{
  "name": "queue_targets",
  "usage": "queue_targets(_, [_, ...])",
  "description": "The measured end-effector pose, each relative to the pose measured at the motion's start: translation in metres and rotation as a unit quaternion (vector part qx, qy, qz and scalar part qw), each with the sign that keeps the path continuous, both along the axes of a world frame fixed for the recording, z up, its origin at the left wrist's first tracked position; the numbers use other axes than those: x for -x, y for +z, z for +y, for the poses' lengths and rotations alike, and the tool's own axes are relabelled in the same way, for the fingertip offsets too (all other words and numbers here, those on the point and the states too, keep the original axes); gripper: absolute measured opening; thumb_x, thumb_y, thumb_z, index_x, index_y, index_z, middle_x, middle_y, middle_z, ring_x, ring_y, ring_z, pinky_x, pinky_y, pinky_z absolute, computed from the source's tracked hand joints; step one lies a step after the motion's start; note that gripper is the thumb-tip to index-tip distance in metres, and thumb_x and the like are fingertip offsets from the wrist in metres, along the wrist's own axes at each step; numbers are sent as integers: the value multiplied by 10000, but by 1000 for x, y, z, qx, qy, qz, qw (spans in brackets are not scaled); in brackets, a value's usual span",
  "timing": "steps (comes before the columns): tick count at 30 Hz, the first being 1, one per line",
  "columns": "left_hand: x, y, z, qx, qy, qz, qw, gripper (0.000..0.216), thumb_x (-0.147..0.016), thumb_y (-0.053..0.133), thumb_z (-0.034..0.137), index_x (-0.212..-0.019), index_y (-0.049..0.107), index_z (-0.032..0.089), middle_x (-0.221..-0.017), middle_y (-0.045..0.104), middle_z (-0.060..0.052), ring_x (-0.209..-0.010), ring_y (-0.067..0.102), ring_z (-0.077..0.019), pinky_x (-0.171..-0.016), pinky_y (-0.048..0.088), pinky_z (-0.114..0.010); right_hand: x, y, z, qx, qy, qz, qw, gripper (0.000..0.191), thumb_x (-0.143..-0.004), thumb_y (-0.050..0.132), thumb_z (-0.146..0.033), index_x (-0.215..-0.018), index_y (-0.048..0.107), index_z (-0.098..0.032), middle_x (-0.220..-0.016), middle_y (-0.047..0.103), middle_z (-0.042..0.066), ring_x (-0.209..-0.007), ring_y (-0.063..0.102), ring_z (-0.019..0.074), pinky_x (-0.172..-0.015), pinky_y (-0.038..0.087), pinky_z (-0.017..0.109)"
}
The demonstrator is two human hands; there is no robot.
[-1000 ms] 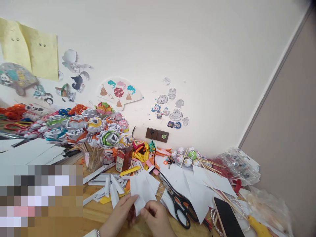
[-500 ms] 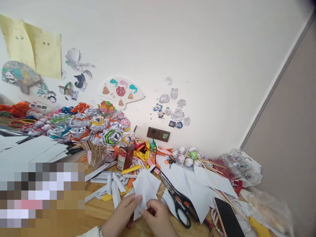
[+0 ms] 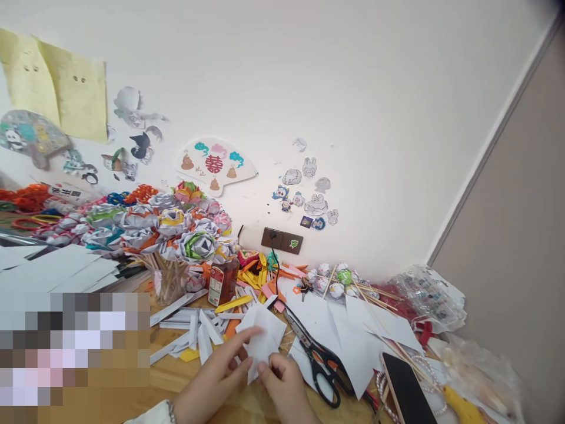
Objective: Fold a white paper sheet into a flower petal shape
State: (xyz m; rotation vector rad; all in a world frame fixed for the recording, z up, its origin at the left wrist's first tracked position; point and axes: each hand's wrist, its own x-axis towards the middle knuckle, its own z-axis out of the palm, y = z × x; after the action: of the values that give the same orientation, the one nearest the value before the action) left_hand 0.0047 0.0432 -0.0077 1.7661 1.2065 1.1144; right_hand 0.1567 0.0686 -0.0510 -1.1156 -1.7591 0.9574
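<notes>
Low in the middle of the view, both hands work a folded piece of white paper [image 3: 263, 337] over the wooden table [image 3: 176, 383]. My left hand [image 3: 218, 377] pinches the paper's left edge with thumb and fingers. My right hand [image 3: 286, 388] grips its lower right corner. Black-handled scissors [image 3: 318, 356] lie shut just to the right of my right hand, on white sheets. Folded white and yellow paper strips [image 3: 198, 338] lie just beyond my left hand.
A bunch of paper flowers on sticks [image 3: 172, 232] stands in a jar at the left. A small bottle [image 3: 220, 282], coloured scraps, a dark phone [image 3: 408, 388], a plastic bag [image 3: 430, 297] and wooden skewers crowd the table. A wall socket [image 3: 281, 240] sits behind, with a cable hanging from it.
My left hand has slid up along the paper's left edge, its fingers now spread higher on it. The paper has turned slightly. The right hand has stayed put.
</notes>
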Motion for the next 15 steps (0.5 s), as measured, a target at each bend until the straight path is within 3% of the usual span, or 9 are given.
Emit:
queue_targets(3, [4, 14, -5, -36, -54, 90, 994, 268, -723, 370, 118, -786, 611, 218, -812, 553, -9, -815, 524, -163, -772, 396, -255, 0, -2, 1, -6, -2, 4, 1000, 393, -748, 472, -453, -499, 327, -185, -494, 285, -61, -511, 282, 92, -476, 219, 222])
queue_targets(7, [4, 20, -6, -40, -59, 115, 991, 274, -660, 406, 70, -805, 587, 215, -792, 568, 6, -764, 530, -150, -718, 410, -235, -1, -2, 1, 18, 15, 29, 999, 432, -751, 438, -546, -524, 366, -186, -493, 324, -47, -499, 318, 100, -460, 241, 218])
queue_targets(13, [4, 11, -1, -34, -51, 133, 989, 30, -656, 579, 159, -675, 565, 177, -730, 560, 2, -732, 530, -150, -677, 405, -221, -1, -6, 4, 34, 18, 48, 998, 456, -736, 446, -585, -526, 353, -191, -494, 352, -44, -475, 346, 96, -432, 259, 206])
queue_targets(15, [5, 7, 2, -42, -44, 136, 989, 69, -696, 565, 192, -630, 553, 173, -708, 563, -2, -710, 530, -147, -666, 398, -221, -1, -6, 4, 36, 19, 54, 998, 458, -737, 447, -586, -525, 357, -190, -492, 366, -43, -468, 351, 95, -429, 264, 205])
